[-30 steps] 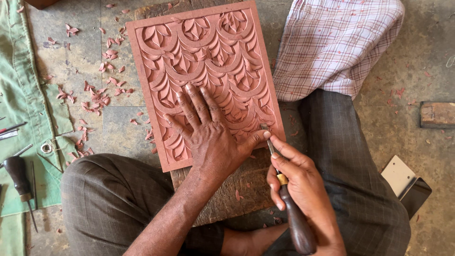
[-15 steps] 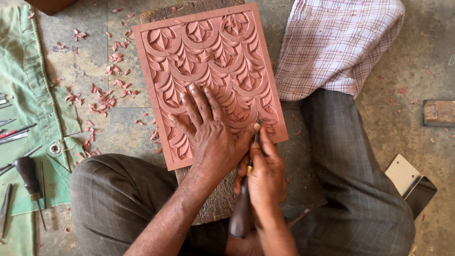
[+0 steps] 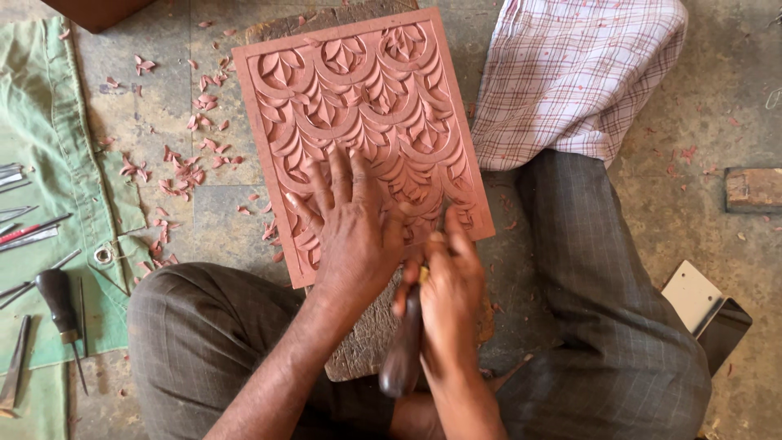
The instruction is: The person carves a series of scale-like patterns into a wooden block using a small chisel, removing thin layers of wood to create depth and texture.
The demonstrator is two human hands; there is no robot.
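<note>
The carved reddish wooden panel (image 3: pixel 358 106) lies on the stone floor (image 3: pixel 733 98) between the seated person's knees, at twelve o'clock from both hands. The step in hand looks like cutting detail near its lower edge; the next stroke calls for a steady brace. The left hand (image 3: pixel 354 232) rests flat, fingers spread, on the carving. At its four o'clock the right hand (image 3: pixel 450 305) is clenched around a dark-handled chisel (image 3: pixel 405 342).
</note>
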